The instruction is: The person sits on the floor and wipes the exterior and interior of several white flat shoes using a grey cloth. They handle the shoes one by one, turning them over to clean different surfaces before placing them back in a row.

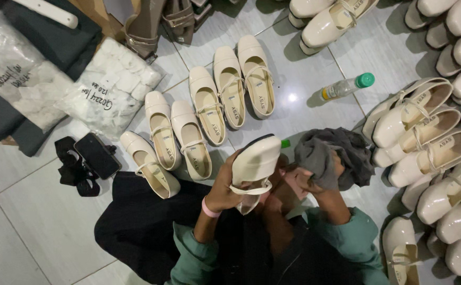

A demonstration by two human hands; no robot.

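- While the left hand (224, 191) grips a cream shoe (254, 164) toe-up, exposing its upper, the right hand (315, 177) bunches a grey cloth (329, 153) beside it, seemingly for wiping
- Six matching shoes (204, 113) line the tiled floor (35, 211) ahead; a phone (97, 155) lies left; a bottle (346, 86) lies right

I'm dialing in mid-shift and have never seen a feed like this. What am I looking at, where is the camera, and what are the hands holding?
This is one picture from a camera worn on a person's head, looking down at their own two bare hands; there is no machine. The person sits on a tiled floor. The left hand holds a cream strap shoe. The right hand grips a dark grey cloth beside it. In front lies a row of matching cream shoes, with more piled to the right. Also on the floor: a clear bottle with a green cap, a black phone and plastic bags of white pieces.
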